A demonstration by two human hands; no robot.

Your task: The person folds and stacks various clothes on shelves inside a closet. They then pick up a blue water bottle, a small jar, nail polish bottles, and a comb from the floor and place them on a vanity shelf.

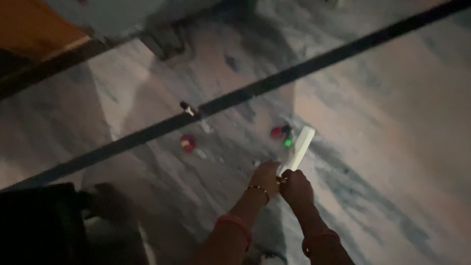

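Observation:
Both my hands meet low in the middle of the head view, over a marble floor. My left hand point(266, 177) and my right hand point(296, 187) together grip the lower end of a flat white strip point(299, 147) that points up and to the right. Each wrist wears bangles. Just beyond the strip's tip lie a small red object point(277, 132) and a small green object point(287, 143). Another red object point(187, 143) lies farther left on the floor. The picture is dim and blurred.
A dark inlaid stripe point(255, 88) crosses the marble floor diagonally. A small dark item point(187, 108) sits on the stripe. A wooden edge point(29, 29) is at the top left, and a dark bulky shape point(39, 225) fills the bottom left.

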